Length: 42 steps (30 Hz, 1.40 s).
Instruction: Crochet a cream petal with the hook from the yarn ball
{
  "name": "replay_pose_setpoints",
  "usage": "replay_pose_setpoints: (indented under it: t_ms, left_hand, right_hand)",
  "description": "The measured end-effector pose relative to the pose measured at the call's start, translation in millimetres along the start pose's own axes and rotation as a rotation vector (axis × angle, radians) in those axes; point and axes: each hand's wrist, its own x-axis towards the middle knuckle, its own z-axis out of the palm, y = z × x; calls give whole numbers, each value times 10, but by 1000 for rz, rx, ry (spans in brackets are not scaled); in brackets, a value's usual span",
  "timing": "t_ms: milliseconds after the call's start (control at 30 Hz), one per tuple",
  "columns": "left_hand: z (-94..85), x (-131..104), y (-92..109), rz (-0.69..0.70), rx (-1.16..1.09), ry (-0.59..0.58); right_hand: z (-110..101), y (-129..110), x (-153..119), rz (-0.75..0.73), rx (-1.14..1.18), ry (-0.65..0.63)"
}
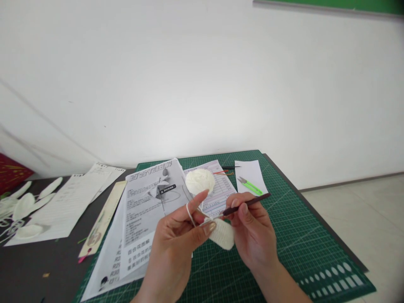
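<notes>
Left hand [176, 240] pinches a small white patch [224, 235], right hand [254, 231] pinches the hook [252, 201]. Looks part-worked to me, plenty of yarn ball [200, 181] left.

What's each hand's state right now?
Left hand: closed, pinching the small white crocheted yarn piece.
Right hand: closed, holding the slim dark-brown crochet hook.

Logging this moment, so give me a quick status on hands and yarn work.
Left fingers pinching white crocheted piece, yarn over index. Right fingers gripping dark hook at piece's upper edge. Yarn ball beyond, nothing visibly blocking.
</notes>
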Motion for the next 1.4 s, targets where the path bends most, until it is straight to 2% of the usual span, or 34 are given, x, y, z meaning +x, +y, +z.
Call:
replay_pose_setpoints:
  t_ms: [233, 500, 667, 833, 1000, 1133, 1200, 1300, 1400]
  left_hand:
    - [18, -40, 30, 56, 24, 35]
    - [-36, -11, -25, 111, 80, 45]
    - [-8, -39, -7, 100, 66, 64]
    - [15, -56, -3, 77, 16, 99]
    - [0, -16, -17, 103, 3, 95]
    - [3, -5, -7, 112, -4, 95]
    - [2, -1, 0, 115, -4, 88]
    - [-5, 9, 2, 114, -10, 80]
    - [-4, 14, -2, 104, -28, 80]
  right_hand:
    - [-83, -51, 10, -246, -204, -93]
    - [-94, -83, 6, -330, -263, -103]
    - [-82, -85, -32, -454, -362, -107]
    - [-118, -92, -147, -601, -556, -140]
    - [-160, -104, -263, -784, -796, -232]
    - [-205, -108, -301, -888, -939, -249]
    - [-227, -120, -314, -942, -1006, -305]
    - [-223, -161, -338, -930, -1058, -368]
    - [-170, -216, -347, -872, -1061, -331]
